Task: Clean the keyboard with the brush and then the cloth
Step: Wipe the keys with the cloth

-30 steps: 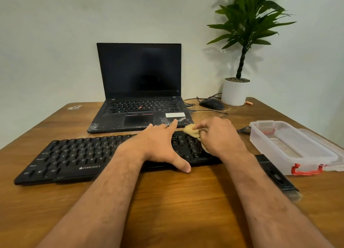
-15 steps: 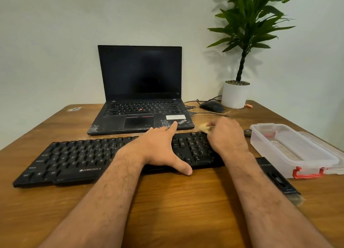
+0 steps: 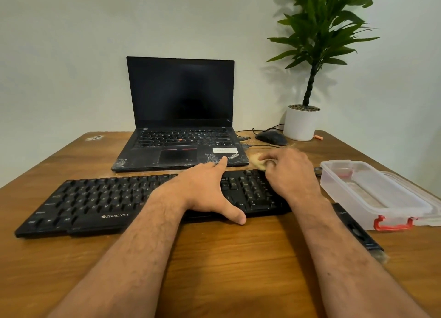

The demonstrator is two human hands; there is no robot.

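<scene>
A black keyboard lies across the wooden table. My left hand rests flat on its middle, thumb spread over the front edge, fingers straight. My right hand holds a yellowish cloth at the keyboard's far right corner; most of the cloth is hidden under the fingers. A black brush with pale bristles lies on the table to the right of my right forearm.
An open black laptop stands behind the keyboard. A clear plastic box with a red latch sits at the right. A black mouse and a potted plant are at the back right.
My right hand has slid with the cloth from the keyboard's right keys toward its far right corner. My left hand has stayed in place on the keyboard.
</scene>
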